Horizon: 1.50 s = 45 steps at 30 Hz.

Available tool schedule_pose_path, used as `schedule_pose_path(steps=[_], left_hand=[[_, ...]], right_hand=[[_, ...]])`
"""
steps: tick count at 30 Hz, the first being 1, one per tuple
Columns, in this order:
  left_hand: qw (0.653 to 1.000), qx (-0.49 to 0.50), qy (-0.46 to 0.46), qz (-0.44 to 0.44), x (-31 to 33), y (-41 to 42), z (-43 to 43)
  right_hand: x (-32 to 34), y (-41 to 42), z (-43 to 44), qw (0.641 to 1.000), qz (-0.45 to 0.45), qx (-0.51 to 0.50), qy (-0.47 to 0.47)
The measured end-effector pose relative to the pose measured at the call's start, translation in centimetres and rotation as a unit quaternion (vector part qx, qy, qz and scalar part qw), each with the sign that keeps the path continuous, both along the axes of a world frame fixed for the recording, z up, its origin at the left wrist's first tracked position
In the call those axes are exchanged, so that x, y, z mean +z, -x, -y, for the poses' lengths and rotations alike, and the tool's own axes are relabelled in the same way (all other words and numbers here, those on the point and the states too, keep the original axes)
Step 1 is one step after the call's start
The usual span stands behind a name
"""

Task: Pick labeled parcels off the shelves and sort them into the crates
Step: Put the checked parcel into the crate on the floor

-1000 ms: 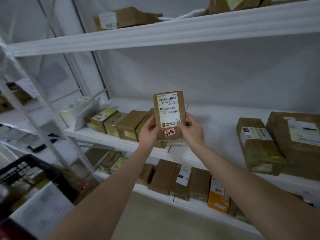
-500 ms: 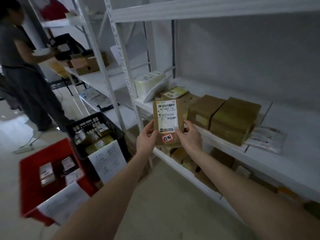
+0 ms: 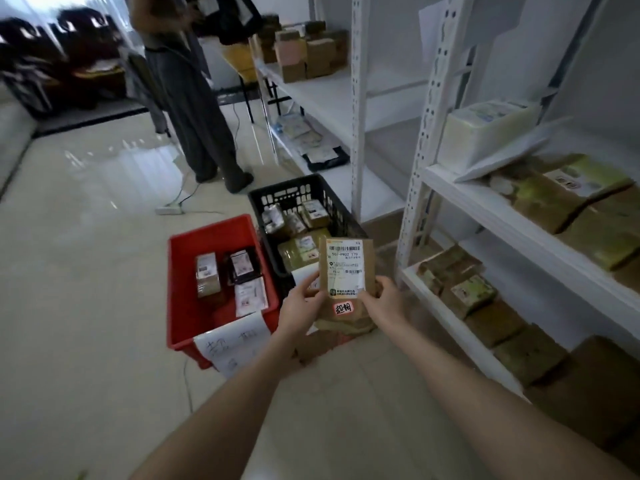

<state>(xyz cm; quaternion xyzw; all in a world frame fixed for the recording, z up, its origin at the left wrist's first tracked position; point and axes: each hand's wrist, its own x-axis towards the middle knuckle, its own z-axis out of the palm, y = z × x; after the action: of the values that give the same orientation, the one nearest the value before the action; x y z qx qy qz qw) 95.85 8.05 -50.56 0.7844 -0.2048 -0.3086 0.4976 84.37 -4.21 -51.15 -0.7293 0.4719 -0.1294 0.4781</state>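
Parcel (image 3: 346, 271), a flat brown packet with a white printed label on its face and a small red-edged handwritten sticker below the label, is held upright in the air between both hands, in front of the near end of the black crate (image 3: 287, 184). The left hand (image 3: 300, 311) grips its left edge, thumb on the front and fingers curled behind. The right hand (image 3: 387, 304) grips the right edge the same way, thumb near the label's lower corner. Just beyond the hands, the black crate sits on the pale tiled floor (image 3: 86, 271) and holds several brown and greenish parcels. To the left of the left hand and just beside the black crate is the red crate (image 3: 180, 289), with a few small labelled parcels lying in it. A white sheet of paper (image 3: 235, 344) with handwriting hangs on its near wall, close under the left hand. To the right of the right hand stand white metal shelves (image 3: 485, 206), with brown parcels lined up on the lower levels and a pale wrapped bundle (image 3: 485, 129) higher up. Well beyond the hands, another person (image 3: 194, 109) in grey clothes stands at a further shelf stacked with boxes. A white power strip (image 3: 169, 210) lies on the floor near that person's feet.
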Motion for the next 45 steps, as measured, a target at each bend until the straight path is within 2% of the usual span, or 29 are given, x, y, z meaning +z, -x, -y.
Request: schedule_pose_path(steps=[2, 7, 11, 15, 23, 28, 34, 37, 41, 45], left_hand=[[0.999, 0.026, -0.005, -0.021, -1.3, -2.3, -0.9], [0.993, 0.114, -0.010, -0.026, -3.8, -7.8, -1.7], [0.983, 0.181, -0.017, -0.013, -4.3, -13.4, -1.5], [0.968, 0.246, -0.018, -0.048, -5.1, -19.4, -2.1], [0.947, 0.307, -0.030, -0.086, -8.1, -28.2, -5.3], [0.945, 0.293, -0.066, -0.129, -12.4, -34.3, -8.2], [0.948, 0.197, -0.131, -0.211, -19.7, -40.9, -10.5], [0.947, 0.169, -0.152, -0.228, -22.9, -43.5, -10.3], [0.961, 0.146, -0.143, -0.185, -26.5, -48.1, -7.6], [0.965, 0.147, -0.111, -0.187, -30.2, -53.4, -3.3]], right_hand=[[-1.0, -2.9, -0.4, 0.999, -0.007, 0.018, -0.027], [-2.9, -10.6, -0.3, 0.996, -0.054, 0.069, -0.019], [-3.5, -17.6, 0.3, 0.991, -0.046, 0.127, -0.025], [-4.3, -24.5, 0.6, 0.980, -0.045, 0.194, -0.031], [-8.1, -35.4, -2.0, 0.963, -0.079, 0.251, -0.050], [-13.2, -41.8, -5.3, 0.957, -0.117, 0.257, -0.072], [-20.3, -46.8, -8.5, 0.944, -0.232, 0.211, -0.099], [-23.0, -48.6, -8.8, 0.940, -0.261, 0.197, -0.095], [-26.3, -52.9, -7.0, 0.952, -0.251, 0.152, -0.082], [-29.9, -58.8, -3.6, 0.966, -0.222, 0.126, -0.042]])
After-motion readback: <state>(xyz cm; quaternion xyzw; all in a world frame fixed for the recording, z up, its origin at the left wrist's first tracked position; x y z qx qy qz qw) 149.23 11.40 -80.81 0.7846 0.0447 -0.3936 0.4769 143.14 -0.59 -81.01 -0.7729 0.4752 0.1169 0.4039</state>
